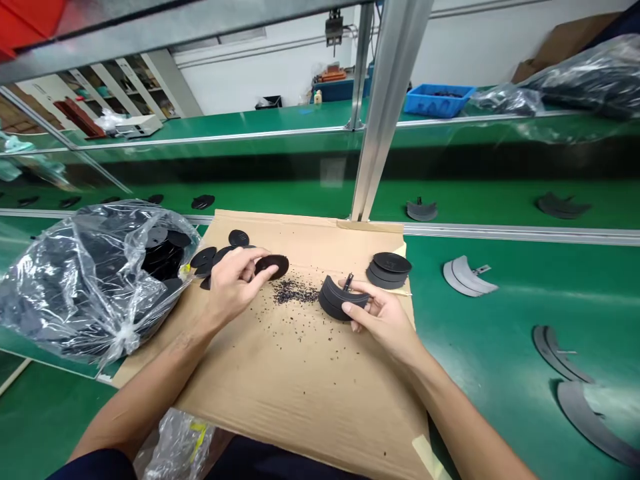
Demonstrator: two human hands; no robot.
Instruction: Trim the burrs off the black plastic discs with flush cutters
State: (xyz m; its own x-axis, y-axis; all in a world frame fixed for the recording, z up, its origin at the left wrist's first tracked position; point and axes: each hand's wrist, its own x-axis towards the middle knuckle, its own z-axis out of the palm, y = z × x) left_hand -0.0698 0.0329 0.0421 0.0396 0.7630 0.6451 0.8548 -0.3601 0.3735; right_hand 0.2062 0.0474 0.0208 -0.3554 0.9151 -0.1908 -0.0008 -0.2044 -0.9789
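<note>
My left hand pinches a round black disc between thumb and fingers, tilted above the cardboard. In my right hand is a curved black crescent-shaped part with a short stem sticking up from its inner side. The two pieces are apart. Between and below them lies a scatter of small black crumbs. Several loose black discs lie by my left hand, partly hidden by it. Just beyond my right hand stands a stack of black discs.
A clear plastic bag of black discs bulges at the left. More crescent parts lie on the green table at the right. A metal post rises behind the cardboard. A blue basket sits at the back.
</note>
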